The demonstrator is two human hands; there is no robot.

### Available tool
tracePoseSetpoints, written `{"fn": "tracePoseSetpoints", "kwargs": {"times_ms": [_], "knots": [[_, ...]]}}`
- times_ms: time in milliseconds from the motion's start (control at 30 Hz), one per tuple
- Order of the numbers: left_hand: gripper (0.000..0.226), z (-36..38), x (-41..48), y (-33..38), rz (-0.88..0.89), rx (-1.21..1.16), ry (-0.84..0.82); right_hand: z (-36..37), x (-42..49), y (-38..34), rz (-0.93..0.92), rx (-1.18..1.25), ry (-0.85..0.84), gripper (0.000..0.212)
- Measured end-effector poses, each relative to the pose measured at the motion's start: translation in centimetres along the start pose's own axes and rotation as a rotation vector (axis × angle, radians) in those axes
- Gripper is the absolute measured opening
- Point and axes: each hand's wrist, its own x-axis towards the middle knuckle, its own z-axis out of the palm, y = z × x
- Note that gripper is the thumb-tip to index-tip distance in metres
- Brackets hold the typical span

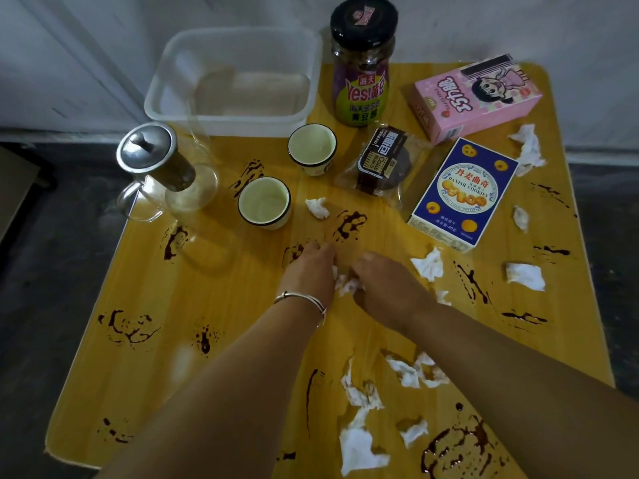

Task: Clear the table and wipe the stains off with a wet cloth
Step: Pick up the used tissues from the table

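Dark brown stains (349,224) are spread over the yellow wooden table (242,305). Several crumpled white tissue scraps lie on it, such as one scrap (428,264) near the blue box and another (317,207) by the cups. At the table's middle my left hand (307,267) and my right hand (383,281) meet over a small wad of tissue (345,285). Both hands' fingers curl around the wad. No wet cloth shows.
A clear plastic tub (235,77) stands at the back. A glass teapot (162,171), two cups (264,202) (313,148), a sauce jar (361,60), a pink box (473,98), a wrapped bread (380,164) and a blue cookie box (463,191) crowd the far half.
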Motion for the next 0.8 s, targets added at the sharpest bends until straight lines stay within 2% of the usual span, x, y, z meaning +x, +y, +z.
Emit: {"fn": "tracePoseSetpoints", "kwargs": {"times_ms": [133, 200, 300, 400, 500, 667, 800], "knots": [[0.032, -1.7, 1.5, 0.9, -0.016, -0.109, 0.139, -1.5, 0.1, 1.3, 0.082, 0.082, 0.124, 0.018], [0.029, -2.5, 2.9, 1.2, -0.031, -0.089, 0.167, -2.0, 0.2, 1.8, 0.094, 0.107, 0.173, 0.016], [0.026, -2.6, 4.9, 1.7, -0.053, 0.04, 0.108, -2.2, 0.3, 2.7, 0.11, 0.082, 0.232, 0.015], [0.03, -2.9, 6.3, 2.0, -0.096, 0.144, 0.085, -2.8, -0.2, 3.5, 0.188, 0.02, 0.293, 0.026], [0.033, -3.0, 6.5, 2.4, -0.144, 0.17, 0.071, -3.1, -1.4, 4.6, 0.31, -0.073, 0.256, 0.039], [0.039, -2.6, 5.6, 3.2, -0.068, 0.077, 0.115, -3.1, -2.4, 5.6, 0.447, -0.141, 0.188, 0.046], [0.029, -2.0, 4.5, 4.7, 0.003, -0.043, 0.083, -2.6, -2.0, 5.4, 0.393, -0.134, 0.135, 0.032]]}}
